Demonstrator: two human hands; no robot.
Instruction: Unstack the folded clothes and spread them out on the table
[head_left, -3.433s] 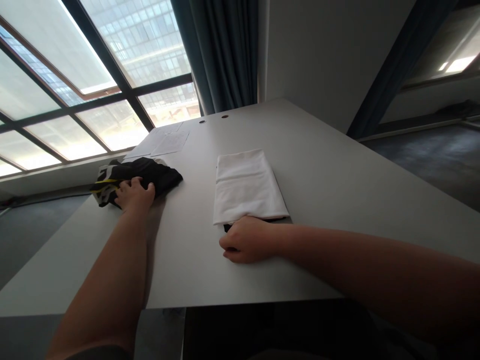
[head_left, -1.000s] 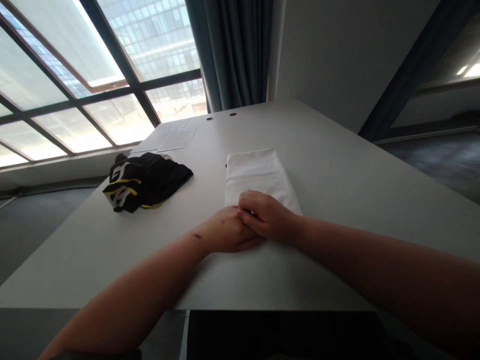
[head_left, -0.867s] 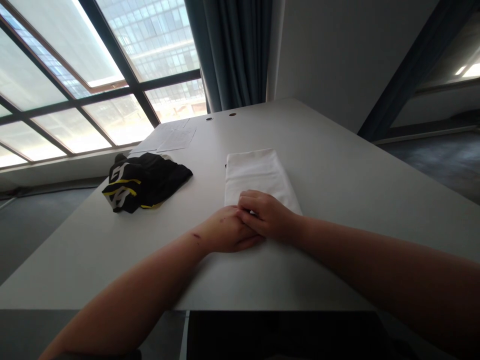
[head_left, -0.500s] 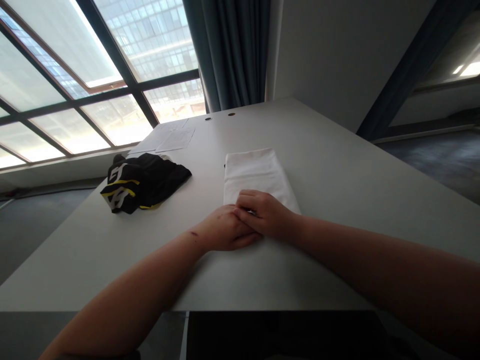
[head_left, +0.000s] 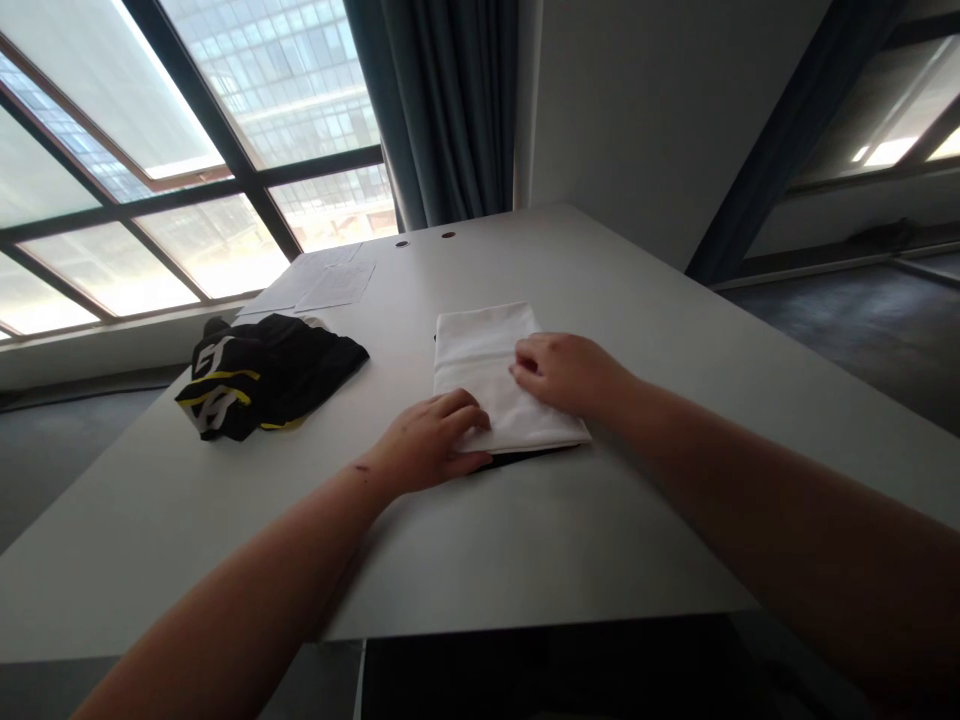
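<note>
A folded white cloth (head_left: 480, 350) lies on the table in front of me, with a strip of black material (head_left: 525, 457) showing under its near edge. My left hand (head_left: 442, 435) rests at the cloth's near left corner; its fingers are bent over the top and the thumb is apart from them by the near edge. On the cloth's right side lies my right hand (head_left: 562, 370), fingers loosely curled, with a gap between thumb and forefinger. Neither hand visibly grips the cloth.
A crumpled black garment with yellow and white marks (head_left: 270, 370) lies to the left. Behind it are printed paper sheets (head_left: 330, 285). The white table (head_left: 420, 560) has two round cable holes at its far end, near a dark curtain (head_left: 450, 120).
My hands were together over the cloth's near part and have come apart. The right hand moved up to the cloth's right side, the left stayed near the lower left. The near edge now shows.
</note>
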